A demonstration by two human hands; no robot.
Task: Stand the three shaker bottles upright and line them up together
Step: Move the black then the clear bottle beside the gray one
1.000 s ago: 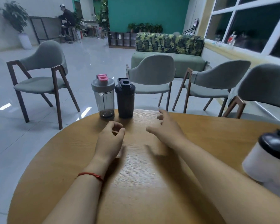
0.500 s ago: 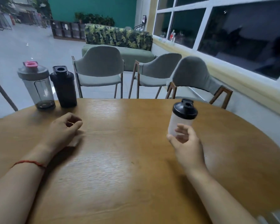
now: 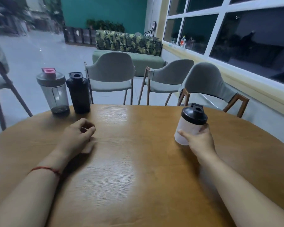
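**Bringing the third shaker to the row**

While my right hand (image 3: pixel 201 141) wraps the white shaker bottle (image 3: pixel 190 124) low on its body, slightly tilted, well right of the others, my left hand (image 3: pixel 78 134) rests loosely curled, empty. Grey bottle (image 3: pixel 53 92) and black bottle (image 3: pixel 78 93) stand touching at the round table (image 3: pixel 138 161) far edge. Carry level, land just beside black.

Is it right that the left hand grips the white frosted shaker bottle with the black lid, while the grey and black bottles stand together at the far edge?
Not quite: in the head view the right hand has the grip on the white frosted shaker bottle with the black lid. The left hand rests loosely curled on the round wooden table. The translucent grey bottle with the pink cap and the black bottle do stand together at the far edge.
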